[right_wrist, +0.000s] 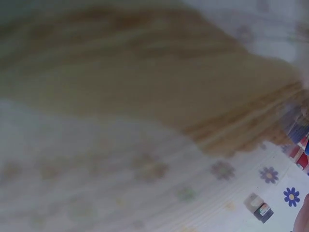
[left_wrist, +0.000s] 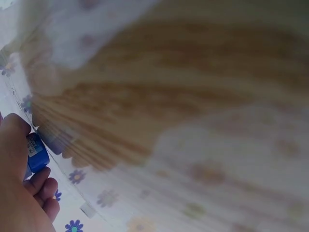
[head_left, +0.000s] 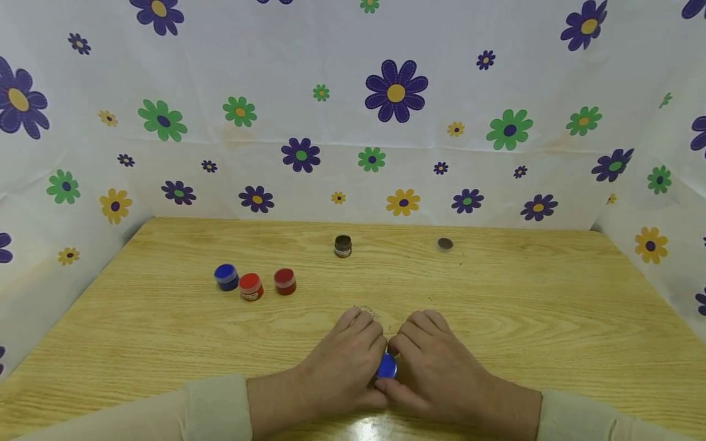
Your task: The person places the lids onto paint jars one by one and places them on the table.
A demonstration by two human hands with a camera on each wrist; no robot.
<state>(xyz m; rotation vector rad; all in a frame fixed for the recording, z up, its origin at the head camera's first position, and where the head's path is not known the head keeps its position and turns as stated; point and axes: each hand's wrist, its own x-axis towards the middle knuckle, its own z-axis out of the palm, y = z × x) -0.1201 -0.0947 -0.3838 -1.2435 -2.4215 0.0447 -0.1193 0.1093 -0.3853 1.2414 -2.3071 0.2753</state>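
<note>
A small blue paint jar (head_left: 387,366) is between the two hands, low over the near part of the table. My left hand (head_left: 347,355) grips it from the left, with fingers curled. From the other side my right hand (head_left: 441,367) pinches the jar's top edge between thumb and bent forefinger. In the left wrist view the blue jar (left_wrist: 38,153) shows a pale label, held between the thumb and fingers of the left hand (left_wrist: 19,183). Most of the jar is covered by the hands in the head view. The right wrist view catches only a sliver of the right hand (right_wrist: 302,217).
Left of the hands stand a blue jar (head_left: 226,277), a bright red jar (head_left: 250,286) and a dark red jar (head_left: 285,281). Farther back are a dark brown or black jar (head_left: 343,245) and a separate round lid (head_left: 444,244). A flowered cloth (head_left: 342,122) hangs behind the table.
</note>
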